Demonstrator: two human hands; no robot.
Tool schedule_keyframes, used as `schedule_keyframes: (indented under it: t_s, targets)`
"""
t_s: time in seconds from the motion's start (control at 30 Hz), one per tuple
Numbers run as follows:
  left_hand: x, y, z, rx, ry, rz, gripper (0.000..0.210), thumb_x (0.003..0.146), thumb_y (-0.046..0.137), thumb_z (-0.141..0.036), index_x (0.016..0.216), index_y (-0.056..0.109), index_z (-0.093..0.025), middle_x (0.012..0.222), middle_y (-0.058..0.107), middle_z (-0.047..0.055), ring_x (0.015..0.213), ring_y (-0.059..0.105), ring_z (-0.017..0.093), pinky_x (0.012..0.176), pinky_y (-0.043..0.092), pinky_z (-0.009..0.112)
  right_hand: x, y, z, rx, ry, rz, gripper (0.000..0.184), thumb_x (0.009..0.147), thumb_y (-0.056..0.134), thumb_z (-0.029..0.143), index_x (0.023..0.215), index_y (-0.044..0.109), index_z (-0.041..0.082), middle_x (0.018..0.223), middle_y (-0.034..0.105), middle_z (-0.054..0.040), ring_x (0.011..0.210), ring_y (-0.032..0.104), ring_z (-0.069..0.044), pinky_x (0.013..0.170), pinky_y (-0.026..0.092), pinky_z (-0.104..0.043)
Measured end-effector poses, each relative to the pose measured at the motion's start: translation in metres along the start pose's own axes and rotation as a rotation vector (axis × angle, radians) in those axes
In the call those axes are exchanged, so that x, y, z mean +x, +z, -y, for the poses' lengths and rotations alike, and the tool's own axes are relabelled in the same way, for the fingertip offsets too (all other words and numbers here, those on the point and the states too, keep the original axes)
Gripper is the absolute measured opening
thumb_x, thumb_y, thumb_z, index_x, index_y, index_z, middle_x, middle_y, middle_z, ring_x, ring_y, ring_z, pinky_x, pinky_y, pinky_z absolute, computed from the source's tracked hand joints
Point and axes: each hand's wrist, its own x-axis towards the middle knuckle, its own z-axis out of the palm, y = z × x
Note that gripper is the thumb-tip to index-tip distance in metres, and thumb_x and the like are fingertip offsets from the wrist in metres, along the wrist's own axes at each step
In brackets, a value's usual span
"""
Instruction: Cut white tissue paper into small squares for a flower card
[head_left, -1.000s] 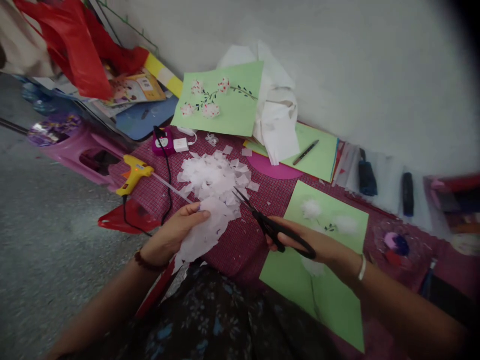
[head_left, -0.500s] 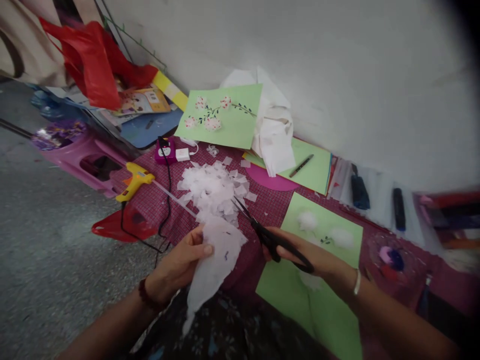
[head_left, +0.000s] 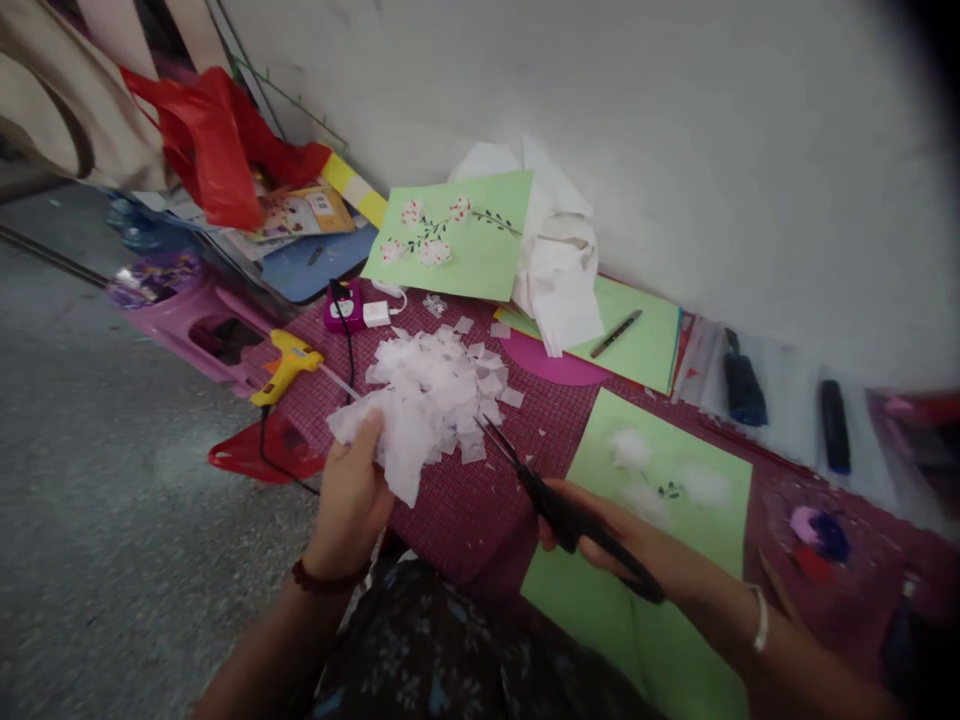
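Note:
My left hand (head_left: 354, 500) grips a sheet of thin white tissue paper (head_left: 405, 450) between thumb and fingers, held at the near edge of a heap of small cut tissue pieces (head_left: 439, 375). Black scissors (head_left: 562, 515) are in my right hand (head_left: 622, 535), their blades pointing at the heap and slightly parted, with no paper between them. Below my right arm lies a green sheet (head_left: 570, 590) bearing white fluffy tufts (head_left: 705, 484) and small dark painted leaves.
A yellow glue gun (head_left: 287, 365) rests left of the heap, beside a purple power block (head_left: 343, 308). Behind stands a green card with finished blossoms (head_left: 450, 230) against crumpled white tissue (head_left: 562, 260). A pen (head_left: 616, 333) lies on green paper. Right: a paint palette (head_left: 817, 540).
My left hand has turned and swung the tissue sheet up and left, over the heap's near edge. The scissors stay beside the heap in my right hand. The view has shifted slightly.

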Motion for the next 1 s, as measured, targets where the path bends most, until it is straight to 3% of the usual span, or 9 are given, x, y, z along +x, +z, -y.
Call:
schedule_keyframes:
  t_s: [0.07, 0.13, 0.23, 0.33, 0.47, 0.57, 0.8, 1.0]
  targets:
    - [-0.002, 0.007, -0.002, -0.029, 0.014, -0.031, 0.023, 0.08, 0.075, -0.021, 0.101, 0.069, -0.024, 0.099, 0.078, 0.0, 0.091, 0.072, 0.018, 0.077, 0.059, 0.026, 0.002, 0.003, -0.003, 0.019, -0.009, 0.013, 0.071, 0.092, 0.055, 0.066, 0.145, 0.04, 0.021, 0.107, 0.058, -0.01, 0.099, 0.056, -0.022, 0.088, 0.045, -0.039]
    - [-0.004, 0.012, -0.004, -0.044, -0.031, 0.049, 0.041, 0.074, 0.08, -0.018, 0.113, 0.068, -0.023, 0.106, 0.078, 0.003, 0.101, 0.072, 0.023, 0.085, 0.059, 0.031, 0.006, 0.004, -0.005, 0.043, -0.048, 0.041, 0.073, 0.091, 0.056, 0.066, 0.145, 0.039, 0.021, 0.108, 0.059, -0.0104, 0.099, 0.056, -0.022, 0.088, 0.045, -0.039]
    - [-0.006, 0.016, -0.001, -0.029, -0.098, 0.194, 0.059, 0.069, 0.083, -0.017, 0.124, 0.064, -0.021, 0.11, 0.077, 0.006, 0.108, 0.07, 0.026, 0.094, 0.057, 0.036, 0.009, 0.004, -0.007, 0.081, -0.099, 0.069, 0.068, 0.091, 0.056, 0.066, 0.14, 0.047, 0.018, 0.108, 0.062, -0.0109, 0.097, 0.057, -0.021, 0.088, 0.046, -0.037]
    - [-0.009, 0.018, 0.004, -0.004, -0.1, 0.216, 0.066, 0.065, 0.086, -0.014, 0.126, 0.063, -0.023, 0.111, 0.077, 0.005, 0.112, 0.069, 0.026, 0.097, 0.056, 0.037, 0.007, 0.002, -0.011, 0.152, -0.088, 0.067, 0.062, 0.09, 0.058, 0.064, 0.13, 0.056, 0.017, 0.111, 0.063, -0.0124, 0.102, 0.058, -0.023, 0.091, 0.046, -0.036]
    - [-0.012, 0.022, 0.005, 0.069, 0.033, 0.143, 0.065, 0.062, 0.087, -0.011, 0.121, 0.066, -0.023, 0.107, 0.077, 0.004, 0.116, 0.067, 0.026, 0.099, 0.056, 0.035, -0.001, 0.001, -0.012, 0.252, -0.079, 0.101, 0.069, 0.088, 0.06, 0.067, 0.136, 0.054, 0.017, 0.11, 0.063, -0.0122, 0.101, 0.06, -0.023, 0.09, 0.047, -0.036]
    - [-0.011, 0.024, 0.005, 0.099, 0.125, 0.078, 0.064, 0.06, 0.087, -0.01, 0.119, 0.067, -0.024, 0.106, 0.077, 0.003, 0.116, 0.067, 0.024, 0.1, 0.055, 0.031, -0.003, 0.003, -0.008, 0.202, -0.053, 0.088, 0.072, 0.089, 0.058, 0.066, 0.141, 0.049, 0.017, 0.107, 0.063, -0.0113, 0.096, 0.059, -0.021, 0.089, 0.046, -0.037]
    - [-0.008, 0.022, 0.012, 0.171, 0.106, 0.043, 0.063, 0.061, 0.087, -0.01, 0.119, 0.066, -0.022, 0.098, 0.078, 0.003, 0.112, 0.068, 0.023, 0.092, 0.058, 0.03, 0.01, 0.008, -0.008, 0.101, 0.121, 0.039, 0.074, 0.083, 0.071, 0.057, 0.143, 0.046, 0.021, 0.098, 0.057, -0.0055, 0.085, 0.054, -0.018, 0.073, 0.046, -0.031]
    - [-0.007, 0.022, 0.015, 0.197, 0.111, 0.066, 0.055, 0.063, 0.086, -0.014, 0.115, 0.068, -0.022, 0.101, 0.077, 0.003, 0.113, 0.068, 0.022, 0.098, 0.056, 0.031, 0.013, 0.011, -0.015, 0.103, 0.123, -0.043, 0.067, 0.082, 0.074, 0.049, 0.139, 0.052, 0.023, 0.095, 0.056, -0.004, 0.083, 0.052, -0.019, 0.072, 0.047, -0.032]
